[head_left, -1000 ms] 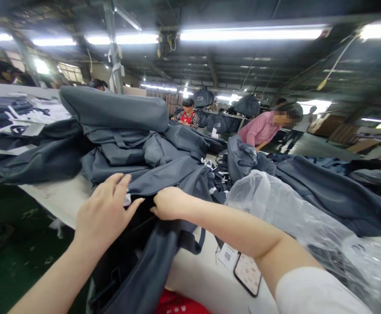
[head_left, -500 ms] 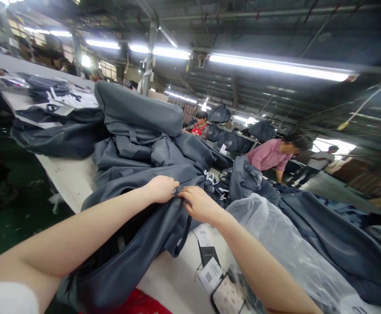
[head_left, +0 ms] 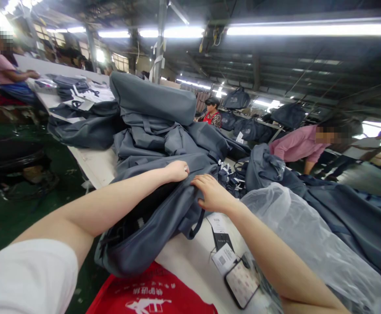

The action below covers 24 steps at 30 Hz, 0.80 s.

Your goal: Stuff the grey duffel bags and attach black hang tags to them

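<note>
- The table [head_left: 187,257] is the largest thing; it lies under everything the fingers touch.
- The pile [head_left: 154,102] of grey bags rises beyond the fingers.
- The sheet [head_left: 291,222] of clear plastic is spread to the right of the right fingers.
- The bag [head_left: 157,235] lies directly below the fingers, tilted on the table, its mouth open towards the left arm. I judge it light for its size, soft and easily folding, perhaps a little slippery, not fragile. The rim [head_left: 168,201] seems the best place to hold, with one hand keeping it taut.
- The apron [head_left: 183,292], red, is nearer to the body than the fingers.
- The right hand [head_left: 214,192] has its fingers bent over the bag, thumb lower, so they appear clamped on the cloth.
- The left hand [head_left: 178,171] is just beside it, fingers curled together at the bag; what they pinch, I cannot tell.
- The phone [head_left: 241,283] is below the right fingers.
- The tag [head_left: 224,257] touches the phone.
</note>
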### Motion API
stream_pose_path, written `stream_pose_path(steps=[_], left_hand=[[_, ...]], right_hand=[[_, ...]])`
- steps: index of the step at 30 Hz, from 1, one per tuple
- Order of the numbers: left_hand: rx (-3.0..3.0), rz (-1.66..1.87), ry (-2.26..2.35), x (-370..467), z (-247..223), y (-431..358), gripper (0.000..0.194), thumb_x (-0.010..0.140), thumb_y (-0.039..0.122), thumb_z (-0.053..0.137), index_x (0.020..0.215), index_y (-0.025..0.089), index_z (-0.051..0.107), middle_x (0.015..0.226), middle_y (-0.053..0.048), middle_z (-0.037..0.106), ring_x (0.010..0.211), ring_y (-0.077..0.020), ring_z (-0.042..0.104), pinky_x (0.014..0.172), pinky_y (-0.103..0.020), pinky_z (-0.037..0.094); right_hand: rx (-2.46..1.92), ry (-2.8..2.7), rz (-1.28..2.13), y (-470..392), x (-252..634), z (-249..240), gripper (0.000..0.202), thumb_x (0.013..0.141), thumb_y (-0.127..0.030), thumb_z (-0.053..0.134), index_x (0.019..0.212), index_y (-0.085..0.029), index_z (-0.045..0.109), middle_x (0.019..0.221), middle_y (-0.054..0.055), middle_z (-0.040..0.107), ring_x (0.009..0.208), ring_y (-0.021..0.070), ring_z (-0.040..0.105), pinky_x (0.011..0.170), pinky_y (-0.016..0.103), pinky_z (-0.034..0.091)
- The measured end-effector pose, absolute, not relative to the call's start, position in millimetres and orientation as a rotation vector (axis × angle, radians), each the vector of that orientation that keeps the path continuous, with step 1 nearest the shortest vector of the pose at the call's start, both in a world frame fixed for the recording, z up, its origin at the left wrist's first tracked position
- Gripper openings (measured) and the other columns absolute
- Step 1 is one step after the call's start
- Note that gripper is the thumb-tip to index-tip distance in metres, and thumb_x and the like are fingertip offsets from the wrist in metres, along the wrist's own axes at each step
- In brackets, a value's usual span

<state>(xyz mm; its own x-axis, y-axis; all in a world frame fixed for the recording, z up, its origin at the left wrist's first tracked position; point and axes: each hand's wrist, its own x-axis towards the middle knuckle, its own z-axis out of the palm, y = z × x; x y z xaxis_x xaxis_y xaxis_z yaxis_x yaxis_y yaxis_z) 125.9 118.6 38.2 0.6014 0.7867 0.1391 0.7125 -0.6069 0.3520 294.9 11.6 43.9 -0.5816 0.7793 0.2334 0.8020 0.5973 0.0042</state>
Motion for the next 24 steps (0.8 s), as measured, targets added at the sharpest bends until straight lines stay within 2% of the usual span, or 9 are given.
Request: stream_pose_path(steps=[3, 8, 11, 13, 15, 16, 19, 22, 24], left_hand=[[2.47, 0.448, 1.229, 124, 39, 112, 0.023, 0.075, 0.015, 0.049, 0.09, 0.019, 0.067, 0.084, -0.004, 0.072, 0.075, -0.0176, 0.066, 0.063, -0.025, 0.049], [2.408, 0.573, 1.216, 97, 60, 76, 0.02, 0.072, 0.015, 0.049, 0.083, 0.02, 0.065, 0.08, -0.002, 0.069, 0.077, -0.0183, 0.062, 0.069, -0.027, 0.048], [2.255, 0.645, 1.243, 42, 79, 48, 0.019, 0.076, 0.017, 0.044, 0.085, 0.019, 0.06, 0.067, 0.002, 0.06, 0.058, -0.0125, 0.055, 0.055, -0.022, 0.044], [1.961, 0.724, 1.231, -12, 79, 30, 0.014, 0.078, 0.027, 0.049, 0.086, 0.02, 0.058, 0.061, 0.005, 0.054, 0.049, -0.0093, 0.046, 0.046, -0.018, 0.037], [1.65, 0.821, 1.297, -68, 60, 10, 0.022, 0.072, 0.039, 0.062, 0.084, 0.02, 0.058, 0.059, 0.006, 0.051, 0.044, -0.0077, 0.041, 0.042, -0.017, 0.032], [1.465, 0.868, 1.353, -92, 44, 1, 0.034, 0.063, 0.044, 0.071, 0.083, 0.02, 0.059, 0.057, 0.006, 0.051, 0.043, -0.0091, 0.042, 0.04, -0.018, 0.033], [0.906, 1.0, 1.456, -138, -19, -26, 0.051, 0.049, 0.046, 0.083, 0.086, 0.021, 0.059, 0.045, 0.008, 0.042, 0.039, -0.01, 0.036, 0.036, -0.019, 0.028], [0.695, 1.17, 1.357, -139, -72, -45, 0.048, 0.052, 0.042, 0.085, 0.084, 0.021, 0.056, 0.047, 0.009, 0.04, 0.04, -0.0071, 0.035, 0.038, -0.016, 0.03], [0.69, 1.247, 1.388, -128, -90, -52, 0.048, 0.056, 0.047, 0.082, 0.086, 0.021, 0.055, 0.047, 0.01, 0.04, 0.041, -0.0076, 0.036, 0.038, -0.016, 0.03]], right_hand=[[-1.39, -2.591, -0.306, 17, 295, 38, 0.036, 0.071, -0.02, 0.067, 0.105, -0.016, 0.058, 0.106, 0.01, 0.059, 0.103, 0.0257, 0.05, 0.099, 0.042, 0.036], [-1.557, -2.516, -0.56, 34, 297, 27, 0.009, 0.082, -0.013, 0.057, 0.09, -0.017, 0.056, 0.094, 0.009, 0.059, 0.094, 0.0256, 0.05, 0.085, 0.036, 0.039], [-1.605, -2.446, -0.632, 42, 308, 21, 0.008, 0.084, -0.011, 0.054, 0.09, -0.016, 0.055, 0.094, 0.01, 0.059, 0.093, 0.0257, 0.049, 0.083, 0.035, 0.037], [-1.65, -2.379, -0.662, 49, 316, 17, 0.004, 0.086, -0.013, 0.054, 0.089, -0.016, 0.055, 0.093, 0.011, 0.058, 0.091, 0.0257, 0.049, 0.081, 0.035, 0.036], [-1.685, -2.319, -0.693, 56, 322, 13, 0.003, 0.088, -0.018, 0.054, 0.088, -0.015, 0.055, 0.092, 0.011, 0.058, 0.089, 0.0257, 0.049, 0.079, 0.035, 0.036], [-1.687, -2.304, -0.706, 59, 322, 12, 0.006, 0.089, -0.021, 0.053, 0.088, -0.015, 0.055, 0.091, 0.011, 0.058, 0.088, 0.0258, 0.049, 0.078, 0.035, 0.036], [-1.625, -2.33, -0.734, 67, 310, 8, 0.013, 0.092, -0.026, 0.051, 0.087, -0.015, 0.056, 0.089, 0.011, 0.059, 0.087, 0.0262, 0.049, 0.076, 0.036, 0.035], [-1.539, -2.39, -0.701, 74, 293, 9, 0.016, 0.093, -0.03, 0.051, 0.088, -0.016, 0.057, 0.09, 0.012, 0.06, 0.088, 0.0268, 0.05, 0.077, 0.036, 0.037], [-1.528, -2.396, -0.631, 77, 288, 11, 0.017, 0.092, -0.031, 0.052, 0.089, -0.015, 0.057, 0.09, 0.012, 0.06, 0.088, 0.027, 0.05, 0.078, 0.037, 0.039]])
